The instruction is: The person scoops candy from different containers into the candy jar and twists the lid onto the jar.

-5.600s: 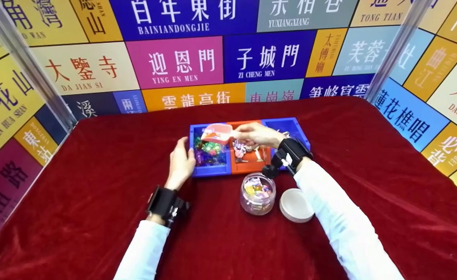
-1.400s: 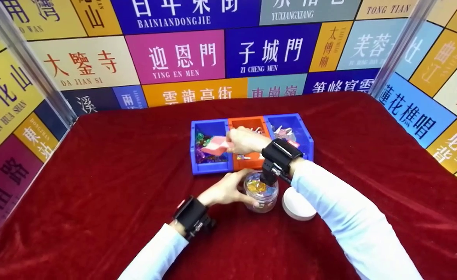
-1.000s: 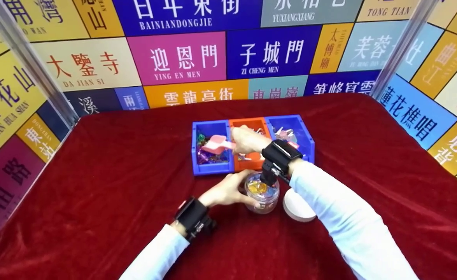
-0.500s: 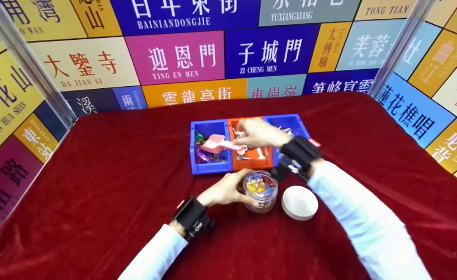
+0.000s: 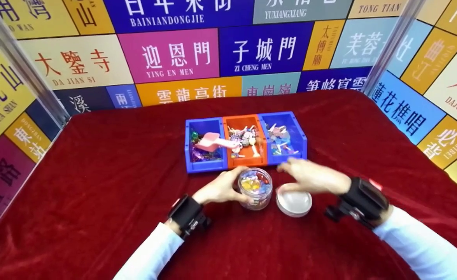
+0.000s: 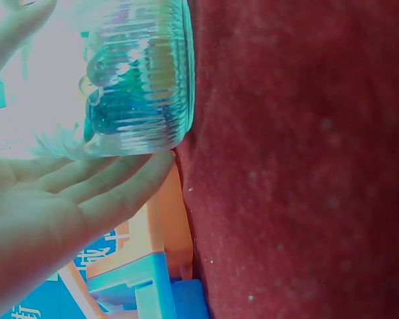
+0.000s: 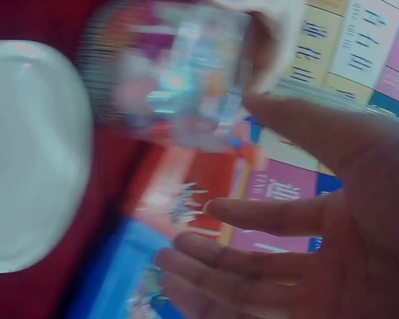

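In the head view, my left hand (image 5: 221, 189) holds a clear jar (image 5: 258, 202) filled with small colourful pieces, thumb on the near side and fingers on the far side. The left wrist view shows those fingers (image 6: 113, 199) lying along the ribbed jar wall (image 6: 143, 86). My right hand (image 5: 317, 177), fingers spread and holding nothing, hovers over the white round lid (image 5: 295, 206), which lies beside the jar. The right wrist view is blurred; the lid (image 7: 33, 156) shows at its left. A pink scoop (image 5: 210, 142) lies across the left and middle tray compartments.
Behind the jar stands a three-part tray (image 5: 207, 168), blue, orange and blue, with small trinkets in each part. A red velvet cloth (image 5: 127, 186) covers the table. Sign-printed panels (image 5: 170, 54) and clear posts rise at the back and sides.
Earlier my left hand went from the tray to the jar. My right hand has let go of the pink scoop, leaving it on the tray, and moved right and nearer, over the lid.
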Tool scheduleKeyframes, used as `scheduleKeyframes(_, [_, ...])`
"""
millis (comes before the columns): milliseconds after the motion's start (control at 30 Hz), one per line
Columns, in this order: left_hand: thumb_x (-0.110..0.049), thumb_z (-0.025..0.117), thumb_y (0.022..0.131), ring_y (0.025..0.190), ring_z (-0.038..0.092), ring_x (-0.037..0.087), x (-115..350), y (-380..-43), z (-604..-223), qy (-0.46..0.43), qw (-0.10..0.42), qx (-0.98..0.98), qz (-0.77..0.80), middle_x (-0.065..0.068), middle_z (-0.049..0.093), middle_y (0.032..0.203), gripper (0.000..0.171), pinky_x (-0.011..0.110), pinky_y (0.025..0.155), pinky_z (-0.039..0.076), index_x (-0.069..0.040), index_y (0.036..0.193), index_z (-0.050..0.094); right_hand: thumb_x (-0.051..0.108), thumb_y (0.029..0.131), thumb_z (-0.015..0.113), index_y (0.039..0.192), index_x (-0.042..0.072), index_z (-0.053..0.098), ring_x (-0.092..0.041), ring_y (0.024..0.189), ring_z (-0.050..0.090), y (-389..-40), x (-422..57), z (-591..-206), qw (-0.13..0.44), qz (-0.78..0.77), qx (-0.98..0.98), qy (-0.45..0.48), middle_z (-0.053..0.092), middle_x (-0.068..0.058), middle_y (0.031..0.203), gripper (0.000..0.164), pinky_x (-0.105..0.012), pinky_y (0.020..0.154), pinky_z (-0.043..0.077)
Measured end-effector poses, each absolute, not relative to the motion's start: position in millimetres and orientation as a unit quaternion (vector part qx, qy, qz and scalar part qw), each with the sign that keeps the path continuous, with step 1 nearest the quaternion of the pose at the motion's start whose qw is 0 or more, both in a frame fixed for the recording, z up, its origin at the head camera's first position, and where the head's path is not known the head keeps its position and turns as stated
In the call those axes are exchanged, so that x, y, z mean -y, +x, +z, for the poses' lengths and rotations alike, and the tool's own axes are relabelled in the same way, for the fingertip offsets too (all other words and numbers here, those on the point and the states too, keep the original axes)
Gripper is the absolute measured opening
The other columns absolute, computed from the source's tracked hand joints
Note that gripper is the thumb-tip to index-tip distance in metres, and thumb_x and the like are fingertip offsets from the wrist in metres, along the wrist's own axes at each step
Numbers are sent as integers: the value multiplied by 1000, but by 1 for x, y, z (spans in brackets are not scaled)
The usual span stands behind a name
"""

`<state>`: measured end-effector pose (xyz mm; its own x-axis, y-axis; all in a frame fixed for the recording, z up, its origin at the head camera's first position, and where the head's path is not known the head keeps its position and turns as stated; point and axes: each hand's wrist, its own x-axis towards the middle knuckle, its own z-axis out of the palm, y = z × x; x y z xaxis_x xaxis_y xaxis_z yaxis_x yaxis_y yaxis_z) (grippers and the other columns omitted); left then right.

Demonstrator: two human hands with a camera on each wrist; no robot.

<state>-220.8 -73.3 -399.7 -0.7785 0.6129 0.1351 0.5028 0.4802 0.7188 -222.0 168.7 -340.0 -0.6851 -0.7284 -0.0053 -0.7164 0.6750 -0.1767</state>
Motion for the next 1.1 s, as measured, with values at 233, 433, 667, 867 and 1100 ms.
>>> scheduleKeyframes(233, [-28,82,60,104,54,21,71,-220,-402,313,72,-858,402,11,56,115,81,30,92,41,-3,124,40,40,61,77,121,-5,47,-23,86,48,-205,-187,-375,85,-88,-929,-350,47,-12,97,81,-35,75,46])
scheduleKeyframes(433, [-26,83,57,106,53,22,69,-219,-404,301,78,-861,403,11,54,118,85,30,93,40,-4,125,38,35,60,78,121,-5,45,-20,81,45,-202,-189,-386,75,-92,-924,-363,46,-9,92,80,-32,69,45])
scheduleKeyframes(667, [-26,84,57,106,53,22,68,-220,-404,301,79,-861,401,11,55,117,84,31,93,40,-3,124,39,32,64,76,120,-6,46,-17,77,48,-209,-191,-368,34,-125,-925,-357,46,-12,93,74,-29,65,47])
scheduleKeyframes(867, [-27,83,58,105,53,20,70,-223,-405,313,81,-859,397,9,55,116,81,30,93,40,-5,124,41,33,64,74,125,-1,44,-19,86,49,-214,-183,-345,-14,-172,-907,-383,47,-14,104,76,-30,70,47])
scheduleKeyframes(1100, [-28,82,59,106,51,16,72,-227,-407,319,95,-855,397,6,54,117,82,28,93,40,-8,127,41,31,65,74,131,4,40,-17,92,49,-219,-157,-342,2,-199,-883,-425,46,-9,111,79,-32,78,47])
